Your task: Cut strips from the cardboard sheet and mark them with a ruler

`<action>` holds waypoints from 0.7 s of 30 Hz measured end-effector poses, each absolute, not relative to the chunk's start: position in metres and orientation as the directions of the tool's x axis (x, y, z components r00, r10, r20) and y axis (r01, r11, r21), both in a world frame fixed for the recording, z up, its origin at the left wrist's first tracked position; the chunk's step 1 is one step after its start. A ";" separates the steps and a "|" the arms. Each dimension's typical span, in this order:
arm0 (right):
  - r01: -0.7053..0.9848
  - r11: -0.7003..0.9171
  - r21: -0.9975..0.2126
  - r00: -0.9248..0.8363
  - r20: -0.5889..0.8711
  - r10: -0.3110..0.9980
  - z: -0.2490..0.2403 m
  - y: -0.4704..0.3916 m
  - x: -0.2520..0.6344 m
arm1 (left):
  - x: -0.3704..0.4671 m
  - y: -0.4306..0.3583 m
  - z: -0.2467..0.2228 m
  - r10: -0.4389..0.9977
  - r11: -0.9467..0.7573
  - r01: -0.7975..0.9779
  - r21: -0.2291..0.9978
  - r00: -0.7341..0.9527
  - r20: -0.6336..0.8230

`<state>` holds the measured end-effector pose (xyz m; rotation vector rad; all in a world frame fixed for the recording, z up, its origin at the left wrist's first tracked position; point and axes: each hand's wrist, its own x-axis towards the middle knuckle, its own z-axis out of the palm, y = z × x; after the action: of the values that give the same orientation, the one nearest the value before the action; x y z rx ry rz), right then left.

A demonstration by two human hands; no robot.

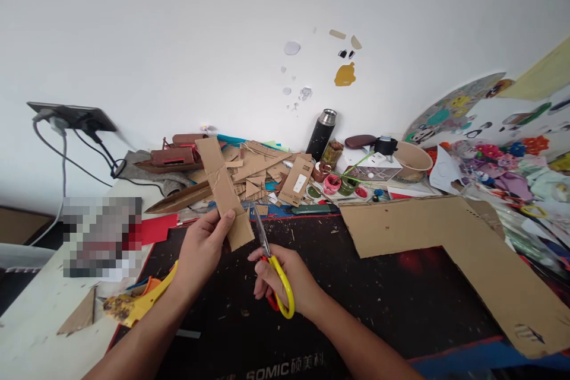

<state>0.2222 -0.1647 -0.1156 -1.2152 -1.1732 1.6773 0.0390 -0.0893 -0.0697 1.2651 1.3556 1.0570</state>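
My left hand (pixel 205 247) pinches a long brown cardboard strip (pixel 225 193) near its lower end, thumb on top. The strip is tilted, its upper end leaning left over the scrap pile. Just to the right, my right hand (pixel 285 276) has its fingers in the yellow and red handles of a pair of scissors (pixel 262 234). The scissor blades look nearly closed and point up and slightly left, beside the strip's lower right edge without visibly cutting it. Both hands are above a black mat (pixel 249 320).
Cardboard scraps (pixel 262 169) lie behind the hands, near a model boat (pixel 176 154) and a black flask (pixel 321 133). Open paint pots (pixel 332 184) stand right of them. An L-shaped cardboard sheet (pixel 414 228) covers the right side. A yellow tool (pixel 142 303) lies at left.
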 end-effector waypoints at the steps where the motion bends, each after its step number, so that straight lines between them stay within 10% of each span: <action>1: -0.063 -0.313 -0.948 -0.292 -0.283 0.914 -0.116 -0.165 0.224 | 0.039 -0.089 -0.070 0.996 0.090 0.156 0.984 0.010 -0.092; 21: 0.008 -0.314 -0.949 -0.252 -0.306 0.918 -0.099 -0.164 0.220 | 0.047 -0.094 -0.066 0.991 0.096 0.154 0.983 0.080 -0.109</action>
<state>0.2195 -0.1639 -0.0994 -1.2853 -1.2025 1.6535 0.0471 -0.0941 -0.0661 1.2809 1.2982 0.9929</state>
